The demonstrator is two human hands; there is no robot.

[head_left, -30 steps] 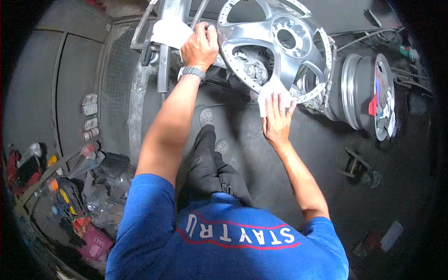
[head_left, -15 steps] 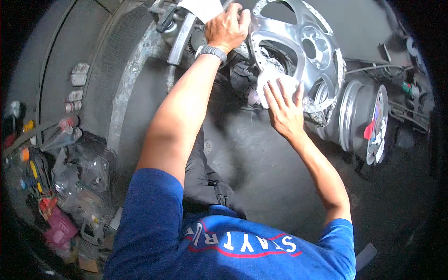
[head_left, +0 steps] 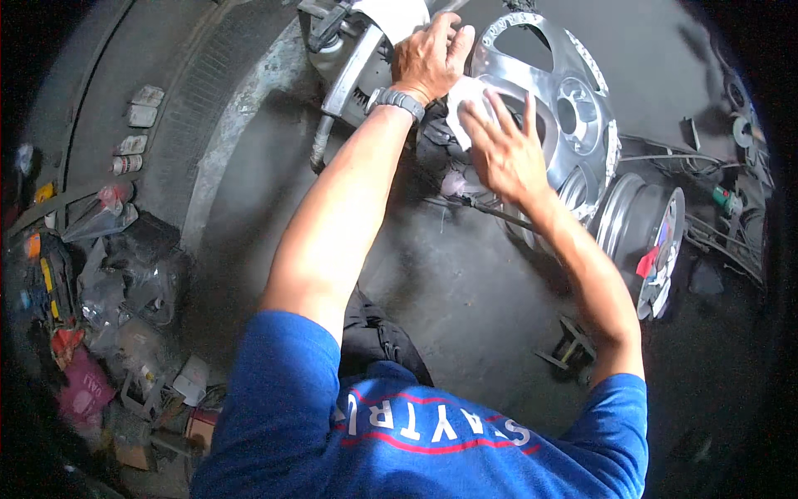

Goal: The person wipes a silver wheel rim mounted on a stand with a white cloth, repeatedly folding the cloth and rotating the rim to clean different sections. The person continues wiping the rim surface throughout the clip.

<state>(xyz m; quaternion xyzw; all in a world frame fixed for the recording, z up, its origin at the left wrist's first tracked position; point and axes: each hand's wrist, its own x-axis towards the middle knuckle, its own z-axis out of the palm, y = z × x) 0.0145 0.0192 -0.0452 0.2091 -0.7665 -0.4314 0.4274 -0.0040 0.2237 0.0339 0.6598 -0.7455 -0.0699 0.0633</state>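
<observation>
In the head view, my right hand (head_left: 509, 154) lies with its fingers stretched and spread over a white folded cloth or paper (head_left: 462, 112). That white piece is pressed against the near left part of a silver alloy wheel (head_left: 573, 112), tilted up at the upper right. Pale spattered material clings along parts of its rim. My left hand (head_left: 428, 60), a grey watch (head_left: 397, 101) on its wrist, is beside the wheel's left edge. Its fingers are curled and the thumb points toward the wheel; what they close on is hidden.
A metal stand (head_left: 353, 75) with a white cover (head_left: 395, 17) stands left of the wheel. Another wheel rim (head_left: 636, 220) is at the right, by hoses and bars. Plastic bags (head_left: 125, 287), a pink package (head_left: 86, 387) and several cans (head_left: 127, 164) line the left side.
My right hand and the white piece have slid up and left across the wheel. In the picture, the wheel and left hand sit farther right than before.
</observation>
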